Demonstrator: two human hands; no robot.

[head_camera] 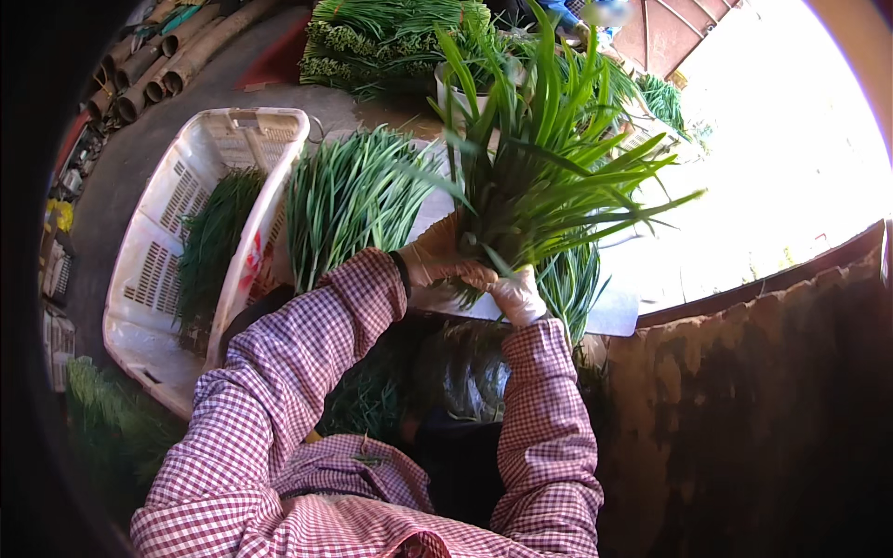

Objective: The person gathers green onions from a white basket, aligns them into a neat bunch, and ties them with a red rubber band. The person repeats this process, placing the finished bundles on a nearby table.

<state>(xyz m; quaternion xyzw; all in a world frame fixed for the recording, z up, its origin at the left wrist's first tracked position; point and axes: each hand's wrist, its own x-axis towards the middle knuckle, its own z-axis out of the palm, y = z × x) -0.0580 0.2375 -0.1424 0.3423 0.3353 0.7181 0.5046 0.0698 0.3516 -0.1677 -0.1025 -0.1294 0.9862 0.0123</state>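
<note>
A thick bunch of long flat green leaves, which look like garlic chives (530,174), is held upright between my two hands, its tips fanning up and to the right. My left hand (443,258), gloved, wraps the bunch low on its left side. Around the base from the right closes my right hand (518,296), in a thin pale glove. Beneath lies a pale board (614,307). On its left part rests a loose pile of the same greens (356,202), and more leaves (568,286) lie to the right behind my right hand. The lower stems are partly hidden by my fingers.
At my left stands a white plastic crate (150,272) with greens (223,237) inside. Stacked bundles (391,49) rise at the back, near another person's blue sleeve (558,10). Pipes (188,56) lie back left. A stained brown wall (753,390) borders the right side.
</note>
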